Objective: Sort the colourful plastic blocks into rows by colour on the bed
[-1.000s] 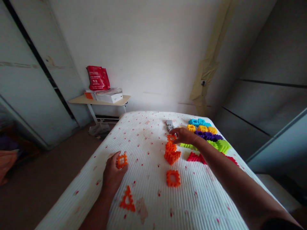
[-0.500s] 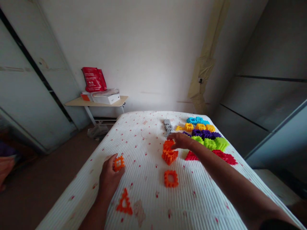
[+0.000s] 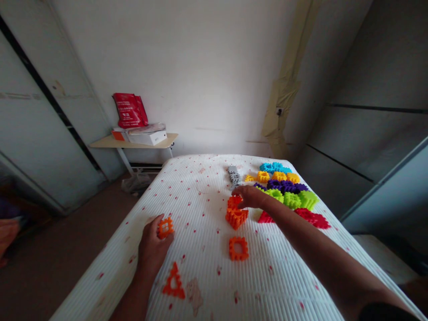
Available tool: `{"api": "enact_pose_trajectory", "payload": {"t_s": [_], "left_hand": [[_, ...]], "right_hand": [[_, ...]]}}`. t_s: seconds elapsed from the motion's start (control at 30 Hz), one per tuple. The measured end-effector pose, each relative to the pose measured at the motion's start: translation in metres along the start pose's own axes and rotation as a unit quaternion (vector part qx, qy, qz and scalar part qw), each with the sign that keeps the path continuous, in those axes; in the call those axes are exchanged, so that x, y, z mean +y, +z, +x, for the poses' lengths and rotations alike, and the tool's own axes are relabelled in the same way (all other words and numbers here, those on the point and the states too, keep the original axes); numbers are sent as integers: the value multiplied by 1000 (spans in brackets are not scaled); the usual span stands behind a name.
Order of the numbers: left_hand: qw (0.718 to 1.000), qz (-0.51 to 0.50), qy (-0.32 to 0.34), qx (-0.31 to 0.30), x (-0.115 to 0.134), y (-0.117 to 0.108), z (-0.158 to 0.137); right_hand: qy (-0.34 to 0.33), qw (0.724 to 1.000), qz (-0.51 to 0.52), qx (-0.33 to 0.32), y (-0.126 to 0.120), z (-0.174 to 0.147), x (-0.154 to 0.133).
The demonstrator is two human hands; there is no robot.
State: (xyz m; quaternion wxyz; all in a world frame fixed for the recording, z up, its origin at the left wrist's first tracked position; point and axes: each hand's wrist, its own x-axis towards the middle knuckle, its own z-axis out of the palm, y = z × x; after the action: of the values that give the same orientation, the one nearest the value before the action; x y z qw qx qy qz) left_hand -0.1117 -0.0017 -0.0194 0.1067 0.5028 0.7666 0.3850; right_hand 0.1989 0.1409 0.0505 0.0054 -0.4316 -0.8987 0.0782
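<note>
In my left hand (image 3: 153,243), an orange square building tile (image 3: 165,228) with a window grid is held between thumb and fingers, just over the sheet. My right hand (image 3: 248,196) reaches to the far end of a group of orange toothed building blocks (image 3: 236,218); its fingers curl around an orange block (image 3: 234,202) there, and part of the grip is hidden. Nearer to me lies an orange square frame (image 3: 238,248) with an open middle. An orange triangular frame (image 3: 174,281) lies flat by my left forearm.
Grey blocks (image 3: 233,176) stand beyond my right hand. To the right are blue (image 3: 274,167), yellow (image 3: 279,176), purple (image 3: 287,187), green (image 3: 292,200) and red pieces (image 3: 313,218), partly behind my right arm. A small table (image 3: 172,141) with boxes and a red bag (image 3: 129,110) stands at the back left.
</note>
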Motion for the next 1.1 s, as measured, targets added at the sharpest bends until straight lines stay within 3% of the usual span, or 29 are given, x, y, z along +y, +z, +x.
{"api": "enact_pose_trajectory", "payload": {"t_s": [0.47, 0.57, 0.67, 0.77, 0.9, 1.1], "left_hand": [[1000, -3, 0, -7, -2, 2, 1], [1000, -9, 1, 10, -1, 2, 0], [998, -34, 32, 35, 5, 2, -2], [993, -57, 94, 49, 18, 3, -7], [981, -33, 182, 64, 35, 7, -16], [958, -4, 281, 50, 47, 14, -21]], "right_hand": [[9, 1000, 3, -5, 1, 1, -2], [32, 999, 24, 9, -9, -1, -1], [53, 995, 48, 70, -29, -6, -6], [21, 984, 120, 127, -43, -11, -27], [-75, 955, 254, 132, -36, -16, -77], [-108, 956, 239, 134, -7, -13, -127]]}}
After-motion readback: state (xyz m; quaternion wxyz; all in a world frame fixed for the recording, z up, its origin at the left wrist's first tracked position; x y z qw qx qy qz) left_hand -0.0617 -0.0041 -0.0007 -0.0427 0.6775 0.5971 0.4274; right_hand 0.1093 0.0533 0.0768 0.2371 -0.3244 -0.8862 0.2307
